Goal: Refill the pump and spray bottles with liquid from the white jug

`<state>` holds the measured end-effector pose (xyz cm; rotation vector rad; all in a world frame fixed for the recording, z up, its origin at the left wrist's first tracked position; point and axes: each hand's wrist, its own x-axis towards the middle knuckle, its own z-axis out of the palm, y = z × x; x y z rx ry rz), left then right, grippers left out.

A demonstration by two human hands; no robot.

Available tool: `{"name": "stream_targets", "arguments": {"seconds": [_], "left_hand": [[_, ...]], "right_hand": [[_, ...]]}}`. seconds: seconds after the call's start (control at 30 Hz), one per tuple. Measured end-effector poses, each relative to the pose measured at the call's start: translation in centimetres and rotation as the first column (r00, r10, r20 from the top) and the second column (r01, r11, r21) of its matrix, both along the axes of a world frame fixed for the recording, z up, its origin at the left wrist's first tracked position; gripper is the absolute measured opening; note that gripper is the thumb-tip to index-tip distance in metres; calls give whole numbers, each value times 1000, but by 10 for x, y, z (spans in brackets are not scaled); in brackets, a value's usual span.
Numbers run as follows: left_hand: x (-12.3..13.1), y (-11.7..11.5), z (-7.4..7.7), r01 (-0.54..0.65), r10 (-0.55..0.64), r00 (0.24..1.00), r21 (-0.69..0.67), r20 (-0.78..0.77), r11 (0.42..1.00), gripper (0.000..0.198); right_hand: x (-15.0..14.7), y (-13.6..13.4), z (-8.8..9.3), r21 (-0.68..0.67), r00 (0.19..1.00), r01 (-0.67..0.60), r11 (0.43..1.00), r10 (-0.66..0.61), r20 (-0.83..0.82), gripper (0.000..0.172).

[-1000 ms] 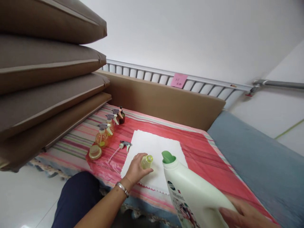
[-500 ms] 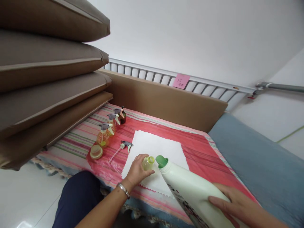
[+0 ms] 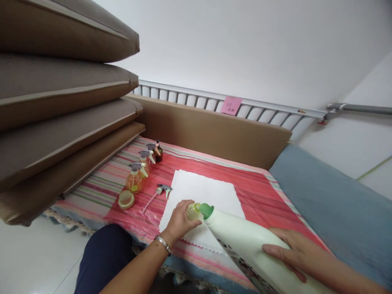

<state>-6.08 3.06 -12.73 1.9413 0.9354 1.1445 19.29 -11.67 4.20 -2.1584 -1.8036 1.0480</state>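
My left hand (image 3: 178, 222) is wrapped round a small clear yellowish bottle (image 3: 193, 211) that stands open-necked on a white cloth (image 3: 203, 192). My right hand (image 3: 295, 253) grips the body of a large white detergent jug (image 3: 248, 245), tilted steeply to the left. Its green spout (image 3: 206, 210) touches the mouth of the small bottle. A loose grey spray head with a dip tube (image 3: 158, 192) lies at the cloth's left edge.
Three spray bottles (image 3: 143, 166) stand in a row on the red striped mat (image 3: 257, 188), with a round yellowish lid (image 3: 126, 199) in front of them. Stacked brown cushions (image 3: 61, 102) loom at the left. A brown board (image 3: 214, 132) backs the mat; grey-blue fabric (image 3: 330, 204) lies to the right.
The jug has tipped further down and moved left, so its green spout now meets the small bottle's mouth. My right hand has slid up the jug's side. My left hand has stayed on the bottle.
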Motion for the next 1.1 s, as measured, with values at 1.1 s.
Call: {"name": "stream_targets", "arguments": {"seconds": [1.1], "left_hand": [[-1, -3, 6, 14, -14, 1000, -18, -20, 1000, 58]], "right_hand": [[-12, 14, 39, -79, 998, -36, 996, 39, 41, 45]]}}
